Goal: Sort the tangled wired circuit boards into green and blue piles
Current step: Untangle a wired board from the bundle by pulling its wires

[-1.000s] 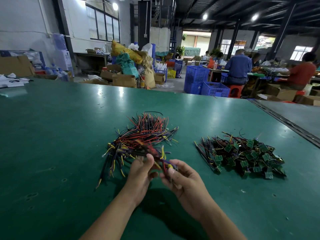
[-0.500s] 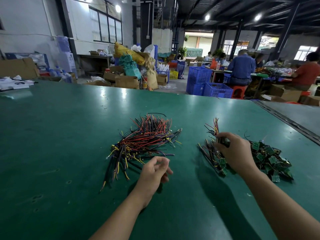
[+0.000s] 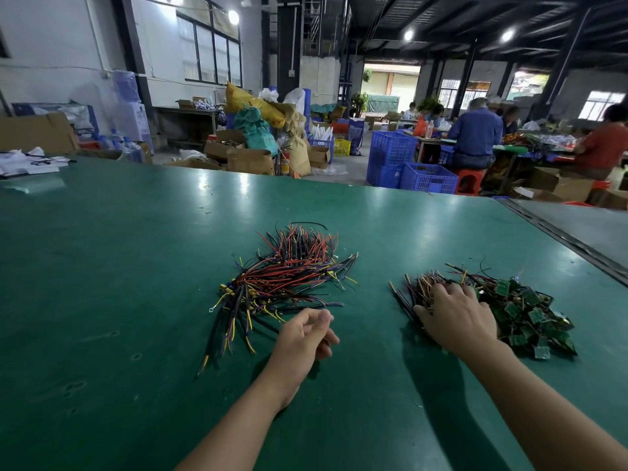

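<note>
A tangled heap of red, black, purple and yellow wires point(image 3: 285, 277) lies mid-table; any boards in it are hidden under the wires. To its right sits a pile of green circuit boards point(image 3: 530, 314) with wires fanning out to the left. My right hand point(image 3: 455, 314) lies palm down on the wire side of that green pile, fingers spread and fairly straight. My left hand point(image 3: 302, 338) hovers just in front of the tangled heap, fingers loosely curled, holding nothing.
The green table point(image 3: 119, 283) stretches wide to the left and front. A dark seam point(image 3: 574, 246) runs along the right, with a grey table beyond it. Blue crates point(image 3: 407, 168), cardboard boxes and seated people stand past the far edge.
My right hand carried a wired board from in front of me to the green pile and now presses flat on it. My left hand let go and stayed near the tangled heap.
</note>
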A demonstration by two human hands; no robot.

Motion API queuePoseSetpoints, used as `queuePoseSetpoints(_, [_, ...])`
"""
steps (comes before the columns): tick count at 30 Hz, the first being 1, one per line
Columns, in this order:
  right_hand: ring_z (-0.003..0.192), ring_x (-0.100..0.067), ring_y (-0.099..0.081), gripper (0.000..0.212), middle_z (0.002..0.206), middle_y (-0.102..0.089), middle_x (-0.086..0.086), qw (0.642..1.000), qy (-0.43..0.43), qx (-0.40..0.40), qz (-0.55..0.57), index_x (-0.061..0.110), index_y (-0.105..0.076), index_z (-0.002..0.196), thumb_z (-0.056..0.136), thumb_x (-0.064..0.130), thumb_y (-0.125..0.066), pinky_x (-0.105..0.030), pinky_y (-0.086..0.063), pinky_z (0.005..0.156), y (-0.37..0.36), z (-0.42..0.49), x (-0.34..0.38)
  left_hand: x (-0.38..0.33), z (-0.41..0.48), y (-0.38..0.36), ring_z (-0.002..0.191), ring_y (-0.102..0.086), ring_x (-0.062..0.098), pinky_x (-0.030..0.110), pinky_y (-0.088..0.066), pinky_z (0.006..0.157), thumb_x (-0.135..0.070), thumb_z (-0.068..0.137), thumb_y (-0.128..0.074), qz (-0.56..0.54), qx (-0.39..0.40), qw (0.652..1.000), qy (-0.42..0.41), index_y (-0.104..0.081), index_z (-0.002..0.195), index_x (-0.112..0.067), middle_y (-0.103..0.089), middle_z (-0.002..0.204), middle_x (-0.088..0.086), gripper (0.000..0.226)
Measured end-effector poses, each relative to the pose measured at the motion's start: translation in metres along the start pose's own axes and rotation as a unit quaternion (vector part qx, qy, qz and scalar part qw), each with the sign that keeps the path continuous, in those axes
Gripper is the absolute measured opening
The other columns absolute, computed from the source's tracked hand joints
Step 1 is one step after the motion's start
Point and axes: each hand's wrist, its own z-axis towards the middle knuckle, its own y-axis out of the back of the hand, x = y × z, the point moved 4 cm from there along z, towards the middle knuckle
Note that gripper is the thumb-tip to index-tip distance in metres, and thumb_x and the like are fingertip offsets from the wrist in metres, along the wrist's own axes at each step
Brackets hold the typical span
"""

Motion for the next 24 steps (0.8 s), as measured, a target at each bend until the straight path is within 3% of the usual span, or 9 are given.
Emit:
queuePoseSetpoints(2, [0.132,-0.026,-0.036,0.046,0.139,-0.045,-0.004,0.999,0.021,-0.034,-0.009,0.021,-0.046,0.129,0.093,0.050,-0.049,-0.043,-0.041,0.097,-0.002,-0.005,0.007,0.000,0.000,0.000,0.060,-0.055,0.010,0.023,-0.045,0.060,-0.056,0.079,-0.053,-0.002,0.000,1.000,0.001,-0.062,0.100,-0.011,-0.067,0.071,-0.002,0.050])
queuePoseSetpoints(5, [0.132,-0.020,-0.040,0.039,0.136,-0.049,0.002,0.999,0.042,0.003,-0.013,0.022,-0.052,0.124,0.096,0.048,-0.044,-0.042,-0.038,0.104,-0.012,-0.010,0.011,-0.002,0.000,-0.001,0.059,-0.055,0.010,0.023,-0.045,0.059,-0.054,0.081,-0.052,-0.005,0.000,1.000,0.003,-0.061,0.100,-0.010,-0.066,0.071,0.000,0.049])
queuePoseSetpoints(8, [0.139,-0.022,-0.034,0.041,0.141,-0.047,0.000,1.000,0.026,0.009,-0.013,0.024,-0.054,0.127,0.097,0.049,-0.041,-0.051,-0.023,0.114,-0.016,-0.010,0.012,-0.002,0.000,-0.001,0.059,-0.055,0.011,0.022,-0.045,0.059,-0.048,0.088,-0.050,-0.010,-0.005,1.000,0.007,-0.061,0.099,-0.009,-0.066,0.071,0.001,0.042])
queuePoseSetpoints(10, [0.145,-0.023,-0.025,0.041,0.149,-0.042,-0.001,0.998,0.039,-0.047,0.011,0.024,-0.051,0.135,0.098,0.043,-0.044,-0.052,-0.015,0.116,-0.009,-0.016,0.021,-0.001,0.000,-0.001,0.059,-0.055,0.011,0.023,-0.045,0.059,-0.040,0.094,-0.050,-0.008,-0.008,1.000,0.009,-0.061,0.098,-0.008,-0.066,0.070,0.000,0.033])
queuePoseSetpoints(11, [0.143,-0.024,-0.029,0.036,0.146,-0.046,-0.003,0.993,0.062,-0.092,0.049,0.023,-0.055,0.132,0.098,0.034,-0.049,-0.052,-0.018,0.116,-0.005,-0.022,0.028,-0.001,0.000,-0.001,0.059,-0.055,0.011,0.023,-0.045,0.059,-0.036,0.096,-0.051,-0.006,-0.010,1.000,0.009,-0.062,0.097,-0.008,-0.065,0.069,0.000,0.030])
queuePoseSetpoints(13, [0.126,-0.029,-0.051,0.024,0.126,-0.063,-0.008,0.968,0.116,-0.153,0.164,0.014,-0.066,0.116,0.094,0.011,-0.057,-0.046,-0.038,0.105,-0.001,-0.039,0.048,0.000,0.000,-0.001,0.059,-0.055,0.011,0.023,-0.046,0.059,-0.032,0.096,-0.053,0.000,-0.017,1.000,0.010,-0.062,0.096,-0.007,-0.065,0.068,-0.001,0.026])
queuePoseSetpoints(15, [0.089,-0.022,-0.068,0.023,0.093,-0.073,-0.002,0.931,0.108,-0.087,0.338,0.013,-0.067,0.106,0.093,0.000,-0.053,-0.033,-0.052,0.080,-0.002,-0.059,0.071,-0.001,0.001,-0.001,0.060,-0.055,0.011,0.024,-0.046,0.060,-0.030,0.096,-0.055,0.014,-0.024,1.000,0.008,-0.064,0.096,-0.009,-0.066,0.068,-0.002,0.023])
queuePoseSetpoints(18, [0.044,-0.008,-0.058,0.024,0.057,-0.066,0.002,0.865,0.066,0.007,0.497,0.028,-0.062,0.088,0.100,0.013,-0.047,-0.022,-0.046,0.053,-0.014,-0.081,0.100,-0.002,-0.001,-0.001,0.059,-0.056,0.010,0.022,-0.045,0.057,-0.030,0.096,-0.056,0.036,-0.025,0.999,0.001,-0.065,0.094,-0.011,-0.066,0.067,-0.004,0.022])
queuePoseSetpoints(24, [0.028,-0.016,-0.036,0.039,0.036,-0.045,-0.002,0.778,-0.004,0.057,0.626,0.015,-0.055,0.076,0.104,0.034,-0.036,-0.021,-0.028,0.034,-0.030,-0.083,0.095,0.000,-0.004,-0.002,0.057,-0.056,0.009,0.017,-0.046,0.057,-0.019,0.094,-0.061,0.064,-0.042,0.997,-0.008,-0.066,0.087,-0.013,-0.065,0.064,-0.004,0.011])
